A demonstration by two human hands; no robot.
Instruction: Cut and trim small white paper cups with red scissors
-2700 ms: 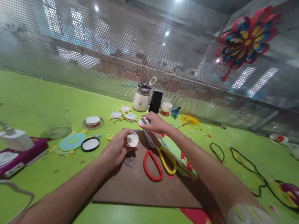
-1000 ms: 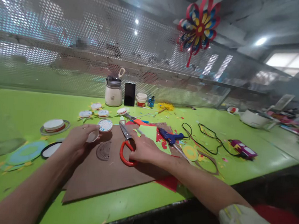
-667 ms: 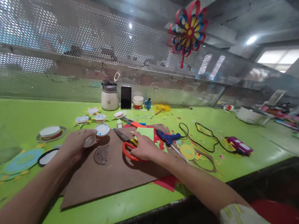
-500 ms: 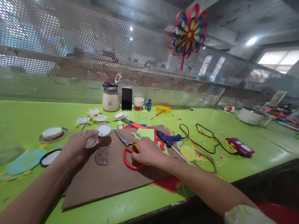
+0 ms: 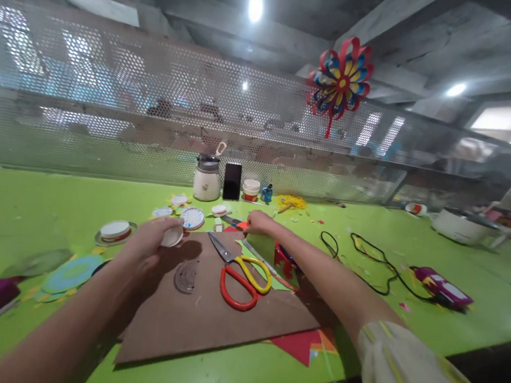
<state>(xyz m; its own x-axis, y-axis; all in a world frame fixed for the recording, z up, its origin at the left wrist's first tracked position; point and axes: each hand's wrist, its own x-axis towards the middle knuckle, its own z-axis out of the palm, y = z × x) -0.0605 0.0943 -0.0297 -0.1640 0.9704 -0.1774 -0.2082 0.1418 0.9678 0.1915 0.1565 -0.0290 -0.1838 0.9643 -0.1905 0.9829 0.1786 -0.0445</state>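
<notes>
My left hand (image 5: 152,242) is closed around a small white paper cup (image 5: 172,236), held above the cardboard's left edge. Just beyond it is a white disc speckled with blue (image 5: 192,218). At the cardboard's far edge, my right hand (image 5: 259,222) has its fingers closed on an orange-handled tool (image 5: 240,226) with a dark, narrow front part. A green card (image 5: 262,248) shows beneath that hand. Between my hands, scissors (image 5: 238,273) with one red and one yellow handle lie on the brown cardboard (image 5: 209,326), beside a clear protractor (image 5: 185,276).
A bottle (image 5: 207,179), a phone (image 5: 232,181), a tub (image 5: 251,189) and a small blue bottle (image 5: 267,193) stand along the perforated screen. To the right lie a black cord (image 5: 377,254) and a purple box (image 5: 442,287). Round paper pieces (image 5: 74,274) are at left.
My right hand has let go of the scissors and moved away from me to the orange-handled tool. My left hand still holds the cup. The view has shifted left.
</notes>
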